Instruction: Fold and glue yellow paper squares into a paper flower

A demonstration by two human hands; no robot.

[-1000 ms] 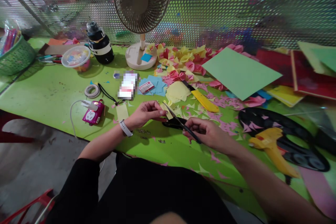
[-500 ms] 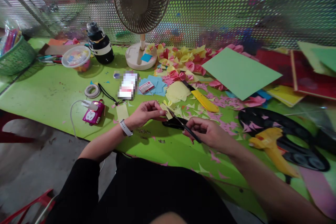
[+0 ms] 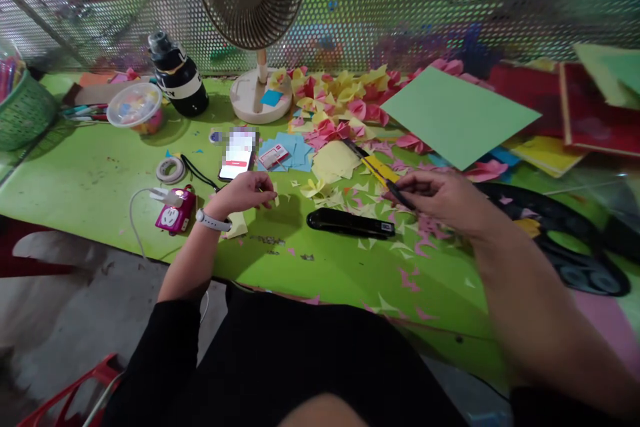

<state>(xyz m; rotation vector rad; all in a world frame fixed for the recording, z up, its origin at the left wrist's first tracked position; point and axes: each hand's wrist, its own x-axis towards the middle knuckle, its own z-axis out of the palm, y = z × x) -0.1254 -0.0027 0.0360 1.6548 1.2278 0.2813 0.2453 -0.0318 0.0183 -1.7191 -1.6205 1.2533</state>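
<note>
My left hand (image 3: 249,191) is closed, its fingertips pinching a small strip of yellow paper (image 3: 277,196) above the green table. Over on the right, my right hand (image 3: 443,197) grips dark-handled scissors (image 3: 399,194), whose shape is partly hidden by the fingers. They overlap the lower end of a yellow utility knife (image 3: 379,168); whether they touch it I cannot tell. Between the hands lies a black stapler (image 3: 350,222). Behind it are a yellow paper flower (image 3: 313,188) and a stack of rounded yellow paper pieces (image 3: 334,161). A pale yellow square (image 3: 239,223) is partly behind my left wrist.
A phone (image 3: 239,153), blue paper squares (image 3: 299,153) with a staple box (image 3: 273,156), tape (image 3: 170,170) and a pink power adapter (image 3: 175,211) lie leftward. A fan (image 3: 260,97) and bottle (image 3: 180,77) stand behind. Paper flowers (image 3: 350,97) and green card (image 3: 460,117) lie back right.
My hands have moved apart: the left to the left with the paper, the right to the right with the scissors. The stapler, earlier mostly covered, now shows fully. The view has shifted slightly.
</note>
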